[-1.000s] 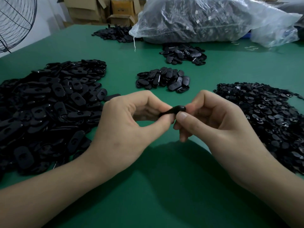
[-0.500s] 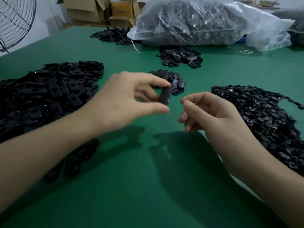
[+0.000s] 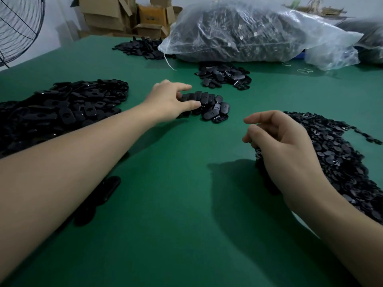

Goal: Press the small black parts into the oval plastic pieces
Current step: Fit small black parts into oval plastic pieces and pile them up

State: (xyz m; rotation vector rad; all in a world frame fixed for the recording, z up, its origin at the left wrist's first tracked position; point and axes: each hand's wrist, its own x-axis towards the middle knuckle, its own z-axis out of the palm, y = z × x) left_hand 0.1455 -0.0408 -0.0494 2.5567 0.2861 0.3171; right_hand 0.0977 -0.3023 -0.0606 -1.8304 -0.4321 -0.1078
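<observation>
My left hand [image 3: 171,100] reaches out to a small heap of finished oval pieces [image 3: 213,109] at the table's middle. Its thumb and curved fingers lie on the heap's near-left edge, and whether a piece is still pinched between them cannot be seen. My right hand [image 3: 277,139] hovers at the left edge of the wide spread of small black parts [image 3: 335,154], fingers loosely curled, nothing visible in them. A big pile of empty oval plastic pieces [image 3: 62,108] lies to the left, partly behind my left forearm.
The green table [image 3: 165,235] carries two more heaps of black pieces further back [image 3: 223,76] [image 3: 143,47]. Clear plastic bags full of parts [image 3: 248,32] lie along the far edge, with cardboard boxes [image 3: 116,15] behind and a fan [image 3: 18,23] at far left.
Both hands were together on one oval piece, then parted. My left hand carried the piece forward to the middle heap, while my right hand drifted right to the small-parts spread.
</observation>
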